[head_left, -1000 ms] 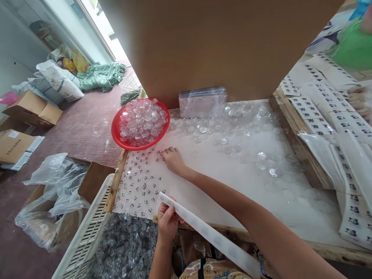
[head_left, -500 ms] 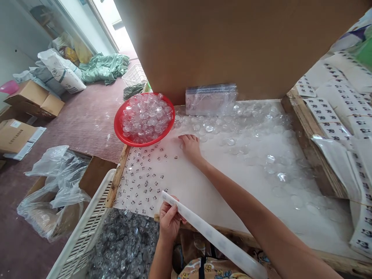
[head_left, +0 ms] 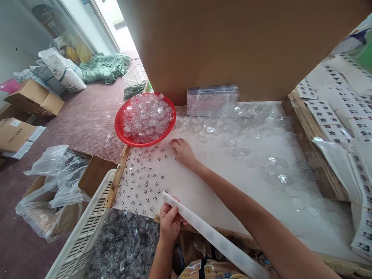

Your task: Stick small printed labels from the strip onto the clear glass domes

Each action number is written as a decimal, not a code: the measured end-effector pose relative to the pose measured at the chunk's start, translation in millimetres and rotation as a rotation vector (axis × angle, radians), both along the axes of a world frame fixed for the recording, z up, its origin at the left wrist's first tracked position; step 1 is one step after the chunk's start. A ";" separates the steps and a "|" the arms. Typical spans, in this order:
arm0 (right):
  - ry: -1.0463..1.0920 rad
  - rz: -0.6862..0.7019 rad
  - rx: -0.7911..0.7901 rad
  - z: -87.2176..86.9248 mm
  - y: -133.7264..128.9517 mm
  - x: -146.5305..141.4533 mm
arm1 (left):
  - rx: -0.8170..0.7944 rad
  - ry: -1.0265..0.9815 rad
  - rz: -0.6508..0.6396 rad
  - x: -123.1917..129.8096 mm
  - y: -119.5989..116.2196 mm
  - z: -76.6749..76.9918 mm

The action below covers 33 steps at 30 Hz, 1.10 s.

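My left hand [head_left: 171, 220] pinches the end of a long white sticker strip [head_left: 213, 236], thumb on top, at the table's near edge. Faint dark prints show through the strip, which slants down to the right. Over the white tabletop [head_left: 209, 186], my right hand [head_left: 183, 152] lies low with its fingers partly spread and nothing visible in them. Just left of it are many small clear discs with black prints [head_left: 142, 174]. Plain clear discs [head_left: 231, 143] are scattered beyond and to the right. A red basin [head_left: 117, 126] heaped with clear round pieces stands past my fingertips.
A large cardboard sheet [head_left: 226, 46] rises behind the table, with clear plastic bags [head_left: 212, 101] leaning on it. Printed sticker sheets [head_left: 328, 120] lie beyond the wooden ledge [head_left: 318, 155] at right. A white crate [head_left: 84, 224] and a bag-lined carton [head_left: 95, 176] stand at lower left.
My right hand has slid a little left and slightly nearer, to the edge of the printed discs. My left hand holds the strip in nearly the same place.
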State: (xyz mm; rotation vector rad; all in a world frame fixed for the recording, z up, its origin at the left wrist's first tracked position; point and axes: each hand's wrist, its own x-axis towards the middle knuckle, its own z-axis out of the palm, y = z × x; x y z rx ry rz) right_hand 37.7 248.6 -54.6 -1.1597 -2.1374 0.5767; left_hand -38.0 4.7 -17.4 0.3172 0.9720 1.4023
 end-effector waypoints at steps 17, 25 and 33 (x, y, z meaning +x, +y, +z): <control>0.172 0.285 -0.091 -1.2 -20.9 -82.0 | -0.005 -0.012 0.032 0.1 -0.3 -4.3; -0.104 -0.044 -0.045 -8.2 -0.2 -50.6 | 0.023 -0.018 0.042 -0.1 -0.6 -4.2; -0.124 -0.253 -0.008 -3.7 -4.8 13.2 | -0.003 -0.036 0.003 0.4 -0.2 -1.0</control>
